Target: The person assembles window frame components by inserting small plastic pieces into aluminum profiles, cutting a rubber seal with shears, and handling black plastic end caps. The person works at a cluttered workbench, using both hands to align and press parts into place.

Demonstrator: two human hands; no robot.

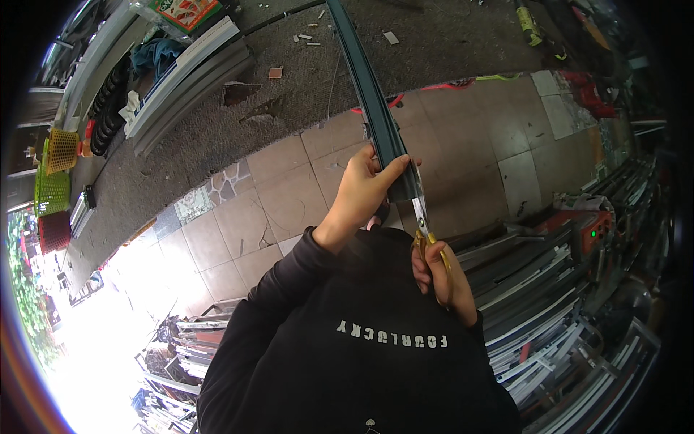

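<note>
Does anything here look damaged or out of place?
Yes. The grey carpet-like covering has ragged, brownish patches to the left of the dark strip in the left hand, so it looks torn or worn. Small pale scraps also lie scattered on it, which looks untidy.

Long dark-green grooved strip, slanting away leftward; yellow-handled, silver-bladed scissors at strip's near end.

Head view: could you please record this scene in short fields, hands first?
Left hand: grips the long dark profile near its lower end
Right hand: holds yellow-handled scissors, blades beside that end
Blade contact: cannot tell
Floor: tan tiles, grey-brown carpet beyond
Picture left: green basket
Picture right: piled long bars
</note>
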